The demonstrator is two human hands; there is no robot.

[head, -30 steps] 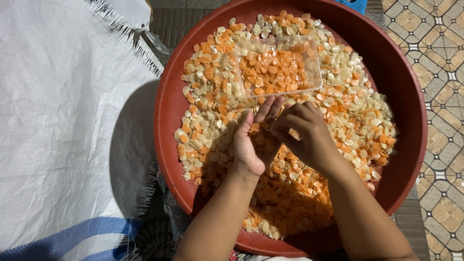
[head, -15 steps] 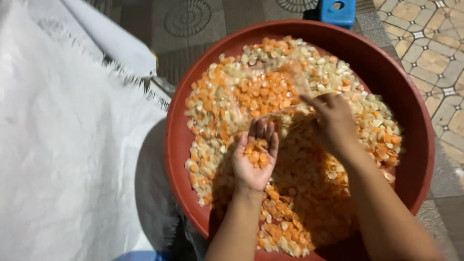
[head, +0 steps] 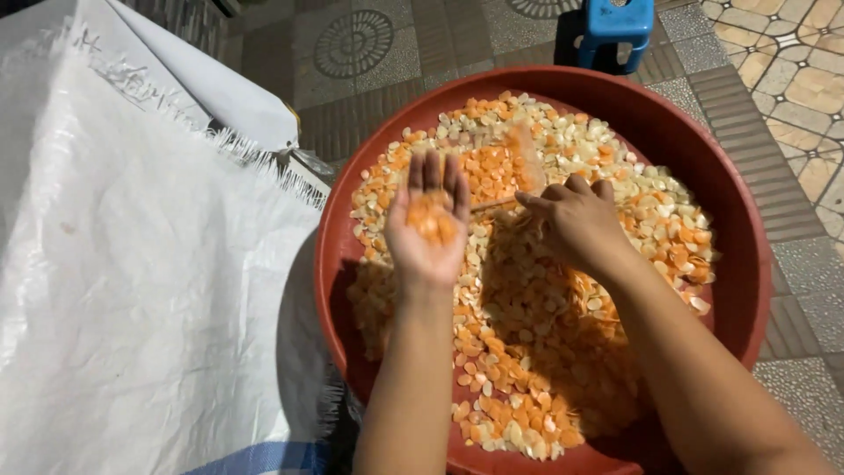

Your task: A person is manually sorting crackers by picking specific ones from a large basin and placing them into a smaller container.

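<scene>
small orange seeds (head: 432, 220) heaped loosely in the upturned left palm (head: 428, 230).

A left hand (head: 428, 224) lies palm up and flat, cupping a small heap of orange pieces (head: 431, 222), above a wide red basin (head: 747, 290) spread with orange and pale seeds (head: 527, 352). The right hand (head: 571, 220) rests knuckles up just beside it, fingers curled down among the seeds, close to a clear tray (head: 497, 171) of orange pieces that lies in the basin. A white woven sack (head: 132, 264) with a frayed edge lies against the basin's left side on a patterned tile floor (head: 791, 70), and a blue stool (head: 615, 26) stands beyond the far rim.
</scene>
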